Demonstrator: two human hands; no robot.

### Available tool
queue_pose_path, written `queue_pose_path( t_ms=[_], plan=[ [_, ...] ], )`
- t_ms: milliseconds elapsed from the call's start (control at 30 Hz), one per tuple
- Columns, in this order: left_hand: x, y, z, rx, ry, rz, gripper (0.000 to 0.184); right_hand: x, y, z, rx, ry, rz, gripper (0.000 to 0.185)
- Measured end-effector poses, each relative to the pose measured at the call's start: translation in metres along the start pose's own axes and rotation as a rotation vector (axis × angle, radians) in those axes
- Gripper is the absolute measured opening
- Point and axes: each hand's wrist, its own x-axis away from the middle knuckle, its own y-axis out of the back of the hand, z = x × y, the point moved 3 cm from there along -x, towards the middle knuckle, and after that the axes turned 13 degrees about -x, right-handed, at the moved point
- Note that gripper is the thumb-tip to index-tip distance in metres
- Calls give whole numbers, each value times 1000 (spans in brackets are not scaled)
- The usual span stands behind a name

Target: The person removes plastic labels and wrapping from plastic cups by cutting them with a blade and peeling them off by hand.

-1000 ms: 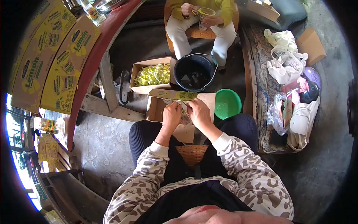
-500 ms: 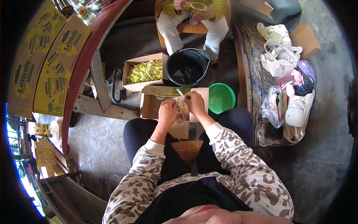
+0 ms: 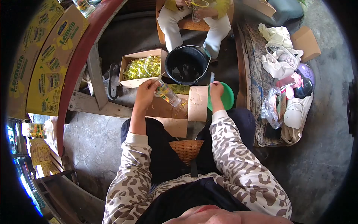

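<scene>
Pinching a clear printed cup (image 3: 167, 94), the left hand (image 3: 147, 89) is out over the far left part of the opened carton (image 3: 197, 103). Left fingers pressed together on the cup's far left end; cup tilted, its other end slanting near and right, over the carton's inside. Few yellowish bits show in there, too small to identify. Right hand (image 3: 216, 89) well apart from the left, to the right of the carton, across the green basin (image 3: 228, 98); can't tell how high above it. Right fingers curled together, pinching a small pale item (image 3: 212, 77), tip sticking out on the far side; too small to say what it is.

Carton sits just ahead of the seated worker's knees. Far left of it: cardboard box (image 3: 133, 83) full of yellow and white strips (image 3: 143, 67). Right beside that, black bucket (image 3: 175, 61), something dark and shiny inside, contents unclear. Beyond the bucket, a co-worker (image 3: 171, 28) in white trousers, seated, holding a clear container (image 3: 195, 15) with a yellow ring (image 3: 200, 3) near its top. Left side: red desk (image 3: 85, 44) with yellow lemon cartons (image 3: 56, 56). Right side: patterned padded seat (image 3: 264, 140) carrying pale bags (image 3: 278, 67), a white cap (image 3: 294, 117) and a purple helmet (image 3: 307, 72).
</scene>
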Motion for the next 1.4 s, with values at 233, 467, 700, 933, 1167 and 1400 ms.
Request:
queue_pose_path(
  t_ms=[233,467,700,933,1167,1400],
  plan=[
    [3,7,0,-43,-19,-58,21,-30,2,-100,264,-435,-218,13],
    [-1,15,9,-100,69,-61,22,-43,-20,-229,838,-500,127,16],
    [-12,12,14,-207,176,-21,22,-11,-13,-244,441,-669,-163,12],
    [-20,0,23,-271,239,79,22,-2,-12,-220,494,-554,-69,20],
    [-22,-4,25,-292,238,86,23,-6,-8,-193,708,-563,33,19],
    [-19,0,14,-320,123,78,24,-14,3,-200,633,-626,-23,18]
  ],
)
